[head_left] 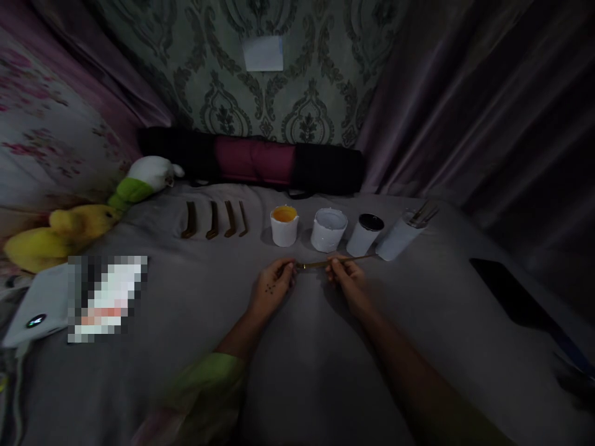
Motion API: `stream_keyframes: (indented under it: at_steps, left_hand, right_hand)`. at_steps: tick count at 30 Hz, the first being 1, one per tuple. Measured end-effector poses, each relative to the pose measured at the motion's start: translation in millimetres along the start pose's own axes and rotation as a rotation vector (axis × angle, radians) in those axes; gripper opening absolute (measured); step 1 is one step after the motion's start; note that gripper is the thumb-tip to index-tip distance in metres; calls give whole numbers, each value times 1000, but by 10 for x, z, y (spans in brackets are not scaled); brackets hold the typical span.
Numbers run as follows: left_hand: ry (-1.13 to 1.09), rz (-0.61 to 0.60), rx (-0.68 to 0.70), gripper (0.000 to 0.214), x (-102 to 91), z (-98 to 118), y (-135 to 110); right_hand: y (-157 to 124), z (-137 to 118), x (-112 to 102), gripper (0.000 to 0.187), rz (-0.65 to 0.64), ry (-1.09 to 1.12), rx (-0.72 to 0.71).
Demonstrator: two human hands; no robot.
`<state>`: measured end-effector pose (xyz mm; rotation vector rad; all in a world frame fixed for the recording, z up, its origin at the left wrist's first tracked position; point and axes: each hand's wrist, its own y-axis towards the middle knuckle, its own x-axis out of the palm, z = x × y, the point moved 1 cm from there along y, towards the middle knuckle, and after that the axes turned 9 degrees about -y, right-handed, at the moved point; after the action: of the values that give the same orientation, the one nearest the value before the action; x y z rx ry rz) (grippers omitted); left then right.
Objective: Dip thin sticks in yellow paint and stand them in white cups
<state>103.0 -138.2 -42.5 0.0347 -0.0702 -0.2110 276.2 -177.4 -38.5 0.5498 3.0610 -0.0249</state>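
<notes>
My left hand [277, 280] pinches one end of a thin brown stick [317, 264], where a small shiny spot shows by the fingertips. Farther along the same stick, my right hand [348, 276] is closed around it, and its tapering end pokes out to the right. It is too dark to tell if this is a brush. Just beyond my hands stand a white tub with orange inside [284, 230], a wider white tub with pale contents [329, 234] and a pale cylinder with a dark top [365, 238]. A tilted-looking pale holder [397, 238] carries several thin sticks.
Several brown L-shaped pieces [188, 222] lie in a row at the back left. A long black and maroon bag [255, 160] lies along the wall. Plush toys [69, 229], a white device with a cable [41, 303] and a dark flat object [506, 291] flank the grey sheet [297, 371].
</notes>
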Motion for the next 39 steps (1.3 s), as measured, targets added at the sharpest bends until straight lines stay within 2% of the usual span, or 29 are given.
stream_keyframes:
  at_steps: [11, 18, 27, 39]
  left_hand:
    - [-190, -86, -119, 35, 47, 47, -5]
    - [-203, -111, -160, 35, 83, 103, -26]
    - [-210, -165, -167, 32, 84, 61, -21]
    - [-211, -176, -198, 32, 69, 51, -19]
  right_hand:
    - [-34, -73, 9, 35, -2, 8, 1]
    - [-49, -82, 1, 34, -4, 4, -13]
    - [-57, -90, -9, 38, -9, -36, 9]
    - [-38, -48, -19, 37, -23, -41, -14]
